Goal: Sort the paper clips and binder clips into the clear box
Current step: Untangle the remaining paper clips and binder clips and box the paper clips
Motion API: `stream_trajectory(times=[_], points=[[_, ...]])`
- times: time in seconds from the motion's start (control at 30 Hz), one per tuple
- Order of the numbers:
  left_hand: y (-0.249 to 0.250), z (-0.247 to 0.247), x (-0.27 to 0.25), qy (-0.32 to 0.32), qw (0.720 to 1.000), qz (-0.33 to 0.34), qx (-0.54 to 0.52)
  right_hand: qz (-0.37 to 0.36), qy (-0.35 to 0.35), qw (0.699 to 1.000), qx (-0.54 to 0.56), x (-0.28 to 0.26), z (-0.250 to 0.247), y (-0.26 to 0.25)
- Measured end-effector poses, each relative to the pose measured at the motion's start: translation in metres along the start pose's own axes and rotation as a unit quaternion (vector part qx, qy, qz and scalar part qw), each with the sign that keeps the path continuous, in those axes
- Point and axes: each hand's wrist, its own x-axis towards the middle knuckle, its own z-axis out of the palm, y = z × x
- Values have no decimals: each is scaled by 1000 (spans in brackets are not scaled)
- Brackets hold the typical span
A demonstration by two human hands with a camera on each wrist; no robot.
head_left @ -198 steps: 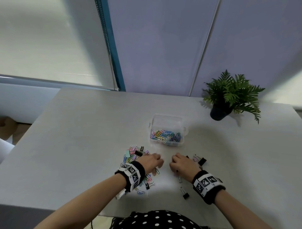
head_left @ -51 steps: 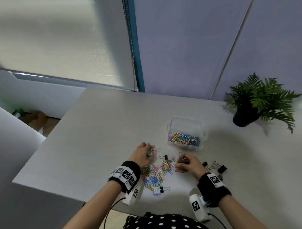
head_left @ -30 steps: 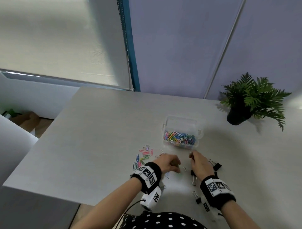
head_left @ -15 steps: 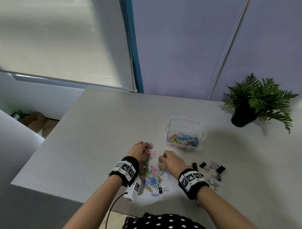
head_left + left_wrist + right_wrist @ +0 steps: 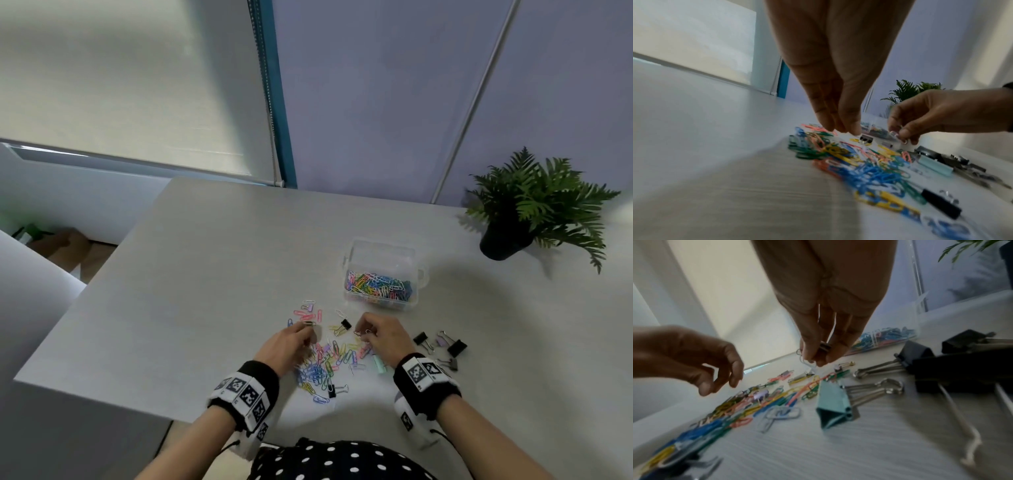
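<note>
The clear box (image 5: 381, 253) stands on the table beyond my hands, with coloured paper clips on its bottom. A spread pile of coloured paper clips (image 5: 323, 361) lies between my wrists, with a black binder clip (image 5: 346, 324) at its far edge and a mint one (image 5: 833, 404) at its right. My right hand (image 5: 363, 333) hovers over the pile's right side and pinches a small binder clip (image 5: 824, 346) by its wire handles. Just above the pile's left side, my left hand (image 5: 306, 331) has its fingertips (image 5: 838, 128) bunched together and pointing down, and I see nothing in them.
Several larger black and grey binder clips (image 5: 442, 342) lie right of my right hand. Another black binder clip (image 5: 331, 390) sits at the pile's near edge. A potted fern (image 5: 534, 212) stands at the back right. The table's front edge (image 5: 102, 401) runs close under my wrists.
My right hand has shifted right off the middle of the pile and now pinches a small binder clip. My left hand has drawn back a little toward me.
</note>
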Motion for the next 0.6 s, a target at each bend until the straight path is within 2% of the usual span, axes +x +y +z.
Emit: stream_trajectory(times=[0.17, 0.23, 0.43, 0.6], points=[[-13, 10, -23, -39, 996, 50, 57, 20, -22, 993, 115, -8, -2, -10], [-12, 19, -27, -33, 996, 59, 64, 44, -21, 986, 160, -9, -4, -15], [-11, 18, -21, -10, 997, 71, 31, 92, 61, 945, 308, 8, -30, -12], [-16, 10, -11, -15, 999, 46, -11, 116, 73, 939, 315, 26, -54, -4]])
